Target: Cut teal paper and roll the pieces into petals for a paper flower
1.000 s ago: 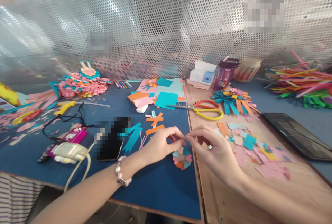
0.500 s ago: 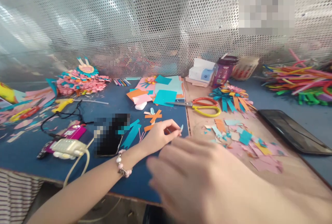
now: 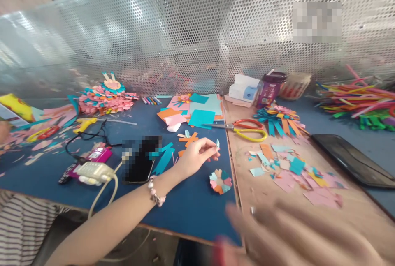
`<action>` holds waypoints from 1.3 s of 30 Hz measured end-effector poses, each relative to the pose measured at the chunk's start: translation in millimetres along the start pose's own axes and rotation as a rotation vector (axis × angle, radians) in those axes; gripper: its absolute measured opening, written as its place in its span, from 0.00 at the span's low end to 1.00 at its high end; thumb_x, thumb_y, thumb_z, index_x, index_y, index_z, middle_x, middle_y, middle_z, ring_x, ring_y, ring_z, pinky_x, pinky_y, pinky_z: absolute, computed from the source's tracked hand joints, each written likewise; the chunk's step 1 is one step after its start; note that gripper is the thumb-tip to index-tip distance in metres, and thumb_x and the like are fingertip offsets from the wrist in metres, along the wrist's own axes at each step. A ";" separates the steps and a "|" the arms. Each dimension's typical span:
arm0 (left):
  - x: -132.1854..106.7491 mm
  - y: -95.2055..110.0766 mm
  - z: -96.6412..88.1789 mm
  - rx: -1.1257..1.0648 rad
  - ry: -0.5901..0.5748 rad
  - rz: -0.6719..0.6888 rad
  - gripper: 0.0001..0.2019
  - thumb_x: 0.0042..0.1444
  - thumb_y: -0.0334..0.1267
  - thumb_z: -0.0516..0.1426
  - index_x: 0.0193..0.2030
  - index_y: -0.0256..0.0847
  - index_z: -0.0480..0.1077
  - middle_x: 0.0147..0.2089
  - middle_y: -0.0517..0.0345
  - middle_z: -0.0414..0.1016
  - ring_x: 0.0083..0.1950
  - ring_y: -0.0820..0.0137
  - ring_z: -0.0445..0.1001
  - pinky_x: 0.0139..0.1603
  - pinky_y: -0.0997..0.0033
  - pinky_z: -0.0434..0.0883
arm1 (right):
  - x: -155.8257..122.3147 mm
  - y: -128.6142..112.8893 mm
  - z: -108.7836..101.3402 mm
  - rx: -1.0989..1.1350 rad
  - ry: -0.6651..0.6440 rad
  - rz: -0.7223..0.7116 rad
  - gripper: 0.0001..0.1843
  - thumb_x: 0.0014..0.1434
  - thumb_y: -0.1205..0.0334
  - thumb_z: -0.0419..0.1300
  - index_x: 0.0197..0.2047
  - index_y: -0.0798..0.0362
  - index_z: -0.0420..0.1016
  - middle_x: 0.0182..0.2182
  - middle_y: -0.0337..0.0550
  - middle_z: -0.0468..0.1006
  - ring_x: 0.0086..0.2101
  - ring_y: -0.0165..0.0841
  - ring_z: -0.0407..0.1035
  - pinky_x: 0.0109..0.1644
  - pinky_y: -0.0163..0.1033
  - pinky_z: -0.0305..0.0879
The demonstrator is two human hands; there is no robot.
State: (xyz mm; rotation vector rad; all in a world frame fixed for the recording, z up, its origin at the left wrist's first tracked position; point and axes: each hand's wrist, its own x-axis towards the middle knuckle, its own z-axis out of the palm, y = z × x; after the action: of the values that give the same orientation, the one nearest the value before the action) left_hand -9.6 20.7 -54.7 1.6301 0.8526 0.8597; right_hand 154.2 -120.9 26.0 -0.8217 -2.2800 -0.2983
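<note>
My left hand (image 3: 200, 156), with a beaded bracelet (image 3: 155, 191) at the wrist, pinches a small light-blue paper piece (image 3: 217, 143) between thumb and fingertips. Just below it, on the blue table, lies a ring of folded paper pieces (image 3: 220, 181) in pink, teal and peach. At the lower right, close to the camera, my right hand (image 3: 290, 233) is blurred by motion. Its index finger stretches out apart from the thumb, and I see nothing held. Orange paper strips (image 3: 189, 140) and teal strips (image 3: 165, 159) lie to the left of my left hand.
Scissors (image 3: 247, 129) lie beyond the paper scraps (image 3: 298, 165) on the brown board. A phone (image 3: 140, 163), a glue gun (image 3: 86, 124) and a power strip (image 3: 95, 171) with cables are at left. A dark tray-like object (image 3: 348, 159) lies at right. Perforated metal (image 3: 191, 40) stands behind.
My right hand has moved down and to the right, away from my left hand, and the paper ring has come into sight. The view has shifted slightly; my left hand keeps its pinch.
</note>
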 end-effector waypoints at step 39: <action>40.6 -35.6 -72.7 1.012 0.412 0.045 0.16 0.51 0.35 0.58 0.47 0.36 0.66 0.36 0.47 0.74 0.45 0.55 0.71 0.49 0.57 0.64 | 13.8 134.1 115.2 0.322 -0.176 0.721 0.17 0.61 0.56 0.50 0.50 0.54 0.66 0.25 0.39 0.73 0.23 0.31 0.66 0.28 0.36 0.58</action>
State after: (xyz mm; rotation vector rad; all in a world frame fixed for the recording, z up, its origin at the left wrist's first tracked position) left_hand -56.7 96.2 -71.4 2.3627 1.7306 0.8565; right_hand 170.5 37.6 -51.9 -1.4509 -1.9431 0.4689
